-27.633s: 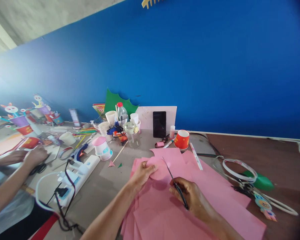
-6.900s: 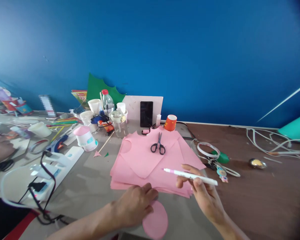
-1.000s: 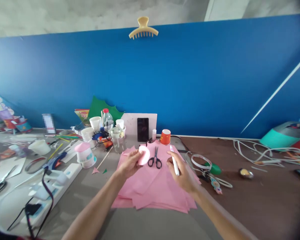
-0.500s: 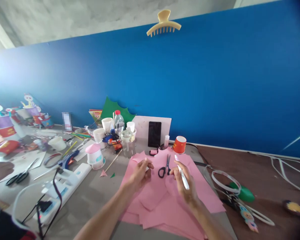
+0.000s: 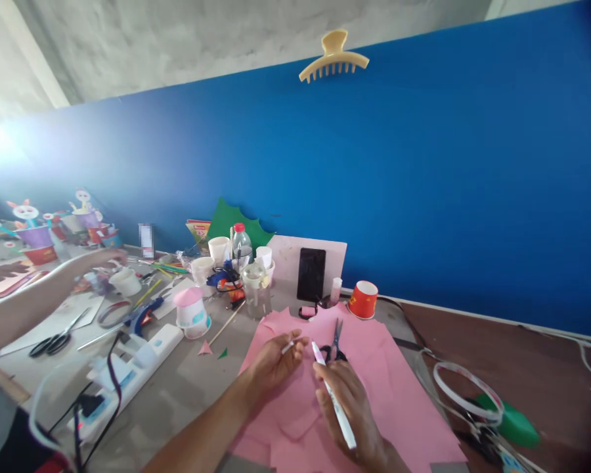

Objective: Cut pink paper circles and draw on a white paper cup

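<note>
My left hand [image 5: 274,362] hovers over the stack of pink paper sheets [image 5: 398,401], fingers pinched on a small white piece [image 5: 288,346] that looks like a pen cap. To its right, my right hand [image 5: 350,410] is closed around a white pen [image 5: 333,395] whose pinkish tip points up and left toward the left hand. Black-handled scissors [image 5: 335,341] lie on the pink paper just beyond both hands. I cannot see the cut pink circle in either hand.
Behind the paper stand an orange paper cup [image 5: 363,299], a dark phone [image 5: 311,274], a glass jar [image 5: 256,294] and a pink-lidded cup [image 5: 191,313]. A power strip [image 5: 140,355] lies left. A co-worker's arm [image 5: 34,299] reaches across the far left. A white hoop [image 5: 467,394] lies right.
The pink circle has left my left hand, which now pinches a small white piece. My right hand drew nearer with the pen. The view swung left, and a co-worker's arm reached in.
</note>
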### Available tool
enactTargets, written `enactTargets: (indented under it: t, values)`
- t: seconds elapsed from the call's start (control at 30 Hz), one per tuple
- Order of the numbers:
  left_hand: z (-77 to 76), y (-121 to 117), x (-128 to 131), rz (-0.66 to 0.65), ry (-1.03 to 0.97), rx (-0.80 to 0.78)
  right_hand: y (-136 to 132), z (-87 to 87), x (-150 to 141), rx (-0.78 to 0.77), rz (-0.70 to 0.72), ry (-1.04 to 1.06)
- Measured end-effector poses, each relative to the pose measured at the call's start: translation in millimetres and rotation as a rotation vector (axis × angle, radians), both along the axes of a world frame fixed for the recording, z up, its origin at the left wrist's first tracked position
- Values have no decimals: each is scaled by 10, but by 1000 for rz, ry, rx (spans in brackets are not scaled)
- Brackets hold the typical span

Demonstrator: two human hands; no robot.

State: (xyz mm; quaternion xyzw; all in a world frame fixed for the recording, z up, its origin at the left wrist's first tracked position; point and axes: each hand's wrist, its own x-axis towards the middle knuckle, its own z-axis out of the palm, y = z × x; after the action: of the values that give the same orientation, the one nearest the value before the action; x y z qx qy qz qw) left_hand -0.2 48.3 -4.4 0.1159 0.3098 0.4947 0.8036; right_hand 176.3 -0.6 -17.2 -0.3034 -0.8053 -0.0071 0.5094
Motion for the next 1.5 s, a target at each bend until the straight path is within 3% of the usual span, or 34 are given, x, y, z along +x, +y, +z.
enactTargets:
  t: [0.2,0.43,0.6,0.73,0.97,1.17,1.3,1.5]
  values:
    - [10,-20,1,3,75,115,53,-112,55,-44,-25,12]
    - [103,-70,90,-19,122,171,113,-61,89,-115,3,86]
    - [91,-82,99,5,184,171,114,-16,114,-161,2,137]
    - [25,-41,49,-4,198,125,99,-84,137,-252,9,192]
    - [-34,-67,101,-18,378,252,49,-183,89,-597,-148,563]
    - [-117,-125,168,-78,606,447,150,-124,153,-786,4,717]
    - [-168,-115,209,-77,665,481,178,-107,113,-899,90,884]
    - [-151,-114,228,-49,653,495,243,-152,114,-907,31,1021]
